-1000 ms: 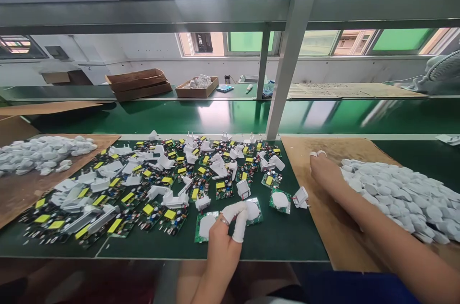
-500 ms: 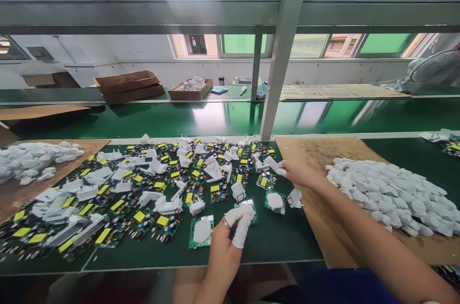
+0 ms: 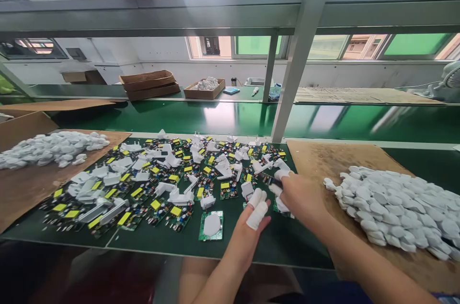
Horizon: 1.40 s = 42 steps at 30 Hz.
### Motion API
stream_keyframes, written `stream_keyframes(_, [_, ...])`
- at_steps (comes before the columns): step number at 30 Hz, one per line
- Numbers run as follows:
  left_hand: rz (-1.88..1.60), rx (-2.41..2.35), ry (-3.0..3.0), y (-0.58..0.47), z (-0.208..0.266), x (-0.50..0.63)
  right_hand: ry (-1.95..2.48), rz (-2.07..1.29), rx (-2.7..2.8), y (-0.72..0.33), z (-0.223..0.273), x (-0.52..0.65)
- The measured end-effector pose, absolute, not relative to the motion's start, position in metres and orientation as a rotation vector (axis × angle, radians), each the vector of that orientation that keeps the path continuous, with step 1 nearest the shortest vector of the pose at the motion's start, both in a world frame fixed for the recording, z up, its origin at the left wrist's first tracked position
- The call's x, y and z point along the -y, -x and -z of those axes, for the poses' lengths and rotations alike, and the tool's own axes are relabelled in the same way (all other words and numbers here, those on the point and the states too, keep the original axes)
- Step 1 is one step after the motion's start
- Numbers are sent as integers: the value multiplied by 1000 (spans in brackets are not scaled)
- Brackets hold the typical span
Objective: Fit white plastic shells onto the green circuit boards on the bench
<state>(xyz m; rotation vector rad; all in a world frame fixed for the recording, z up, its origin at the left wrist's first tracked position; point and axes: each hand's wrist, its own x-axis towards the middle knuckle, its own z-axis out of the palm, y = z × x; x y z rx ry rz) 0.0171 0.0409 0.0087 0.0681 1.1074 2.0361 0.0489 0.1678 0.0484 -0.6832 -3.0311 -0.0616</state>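
Observation:
My right hand (image 3: 300, 196), with white covers on its fingertips, grips a circuit board (image 3: 269, 180) tilted up with its dark components showing. Just to the left and nearer me is my left hand (image 3: 251, 220), its covered fingers stretched out and the thumb apart; I see nothing held in it. A green board with a round white pad (image 3: 212, 224) lies flat left of that hand. Another board with a white pad (image 3: 281, 205) is partly hidden under my right hand. Beyond my left fingers sits a small white plastic housing (image 3: 247, 190).
Many circuit boards with yellow-topped parts and white plug housings (image 3: 179, 197) spread over the green bench. A heap of white pads (image 3: 391, 208) lies on cardboard at right, another white heap (image 3: 53, 148) at left. A metal post (image 3: 296, 54) rises behind.
My right hand has come nearer and now holds a tilted circuit board. My left hand's fingers have straightened somewhat beside it. The view has turned slightly left.

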Motion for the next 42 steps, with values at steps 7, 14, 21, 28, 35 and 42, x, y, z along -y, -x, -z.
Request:
stream_keyframes(7, [-2301, -1068, 48, -11, -15, -45, 50, -567, 3013, -84, -63, -131])
stream_keyframes(14, [-2150, -1093, -4, -6, -24, -31, 29, -935, 2537, -89, -62, -146])
stream_keyframes(21, [-2140, -1004, -57, -11, -24, -30, 95, -825, 2405, -72, -39, -129])
stream_keyframes(28, [-2108, -1203, -125, -13, -22, -32, 147, -518, 2278, -70, -16, -128])
stream_keyframes(35, [-2093, -1303, -197, -10, -13, -33, 227, -1155, 2354, -76, -7, -139])
stream_keyframes(42, [-2033, -1710, -607, -2, -5, -26, -45, -1373, 2538, -82, -13, -126])
